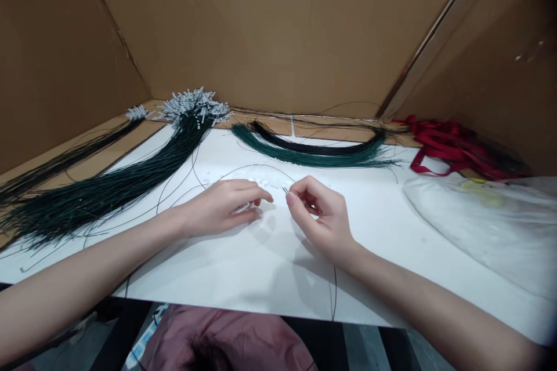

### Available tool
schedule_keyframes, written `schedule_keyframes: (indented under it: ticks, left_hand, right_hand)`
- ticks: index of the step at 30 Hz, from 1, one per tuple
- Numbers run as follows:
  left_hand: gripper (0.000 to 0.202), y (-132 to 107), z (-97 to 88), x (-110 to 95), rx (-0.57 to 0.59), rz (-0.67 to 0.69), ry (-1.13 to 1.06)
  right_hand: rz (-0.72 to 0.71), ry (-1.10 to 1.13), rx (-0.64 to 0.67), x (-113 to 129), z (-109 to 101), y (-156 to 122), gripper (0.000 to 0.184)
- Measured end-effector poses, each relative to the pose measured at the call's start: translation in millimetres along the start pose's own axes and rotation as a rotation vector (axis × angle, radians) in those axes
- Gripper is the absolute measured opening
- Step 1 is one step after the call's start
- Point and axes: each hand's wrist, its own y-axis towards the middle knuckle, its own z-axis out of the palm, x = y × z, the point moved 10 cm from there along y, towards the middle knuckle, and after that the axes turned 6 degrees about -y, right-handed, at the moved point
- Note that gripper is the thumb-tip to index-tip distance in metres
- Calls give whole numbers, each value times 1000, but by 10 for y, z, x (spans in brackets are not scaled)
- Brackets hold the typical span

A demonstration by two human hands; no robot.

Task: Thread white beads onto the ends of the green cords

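Note:
My right hand (324, 217) is closed in a pinch on thin dark wire (285, 189), with the short tips poking out past the thumb and forefinger. To its left, my left hand (228, 204) hovers low over the white board with fingers bent and the thumb apart from them; I see nothing held in it. Small white beads (265, 175) lie scattered on the board just beyond both hands. One long strand arches behind the hands, and another hangs below my right wrist over the board's front edge.
A large bundle of green wires with white beaded tips (194, 107) lies at left, beside a thinner bundle (137, 113). Green and black loose wires (304, 153) curve at the back. Red ribbon (452, 142) and a clear plastic bag (487, 226) are at right. Cardboard walls (278, 29) enclose the white board (209, 278).

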Motion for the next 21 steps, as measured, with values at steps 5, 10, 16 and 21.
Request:
schedule_keyframes:
  ticks: [5,10,16,21]
  left_hand:
    - [33,13,27,31,43,-28,15]
    - [60,29,-76,18,-42,0,58]
    - [78,37,-39,250,-28,-91,98]
    - [74,80,101,464,66,-192,137]
  right_hand:
    - [0,0,-3,1,-1,6,16]
    - [11,-6,-37,13,-41,11,18]
    - [19,-20,-42,-2,-45,-4,18]
    - [-3,-11,-38,25,-40,-4,18]
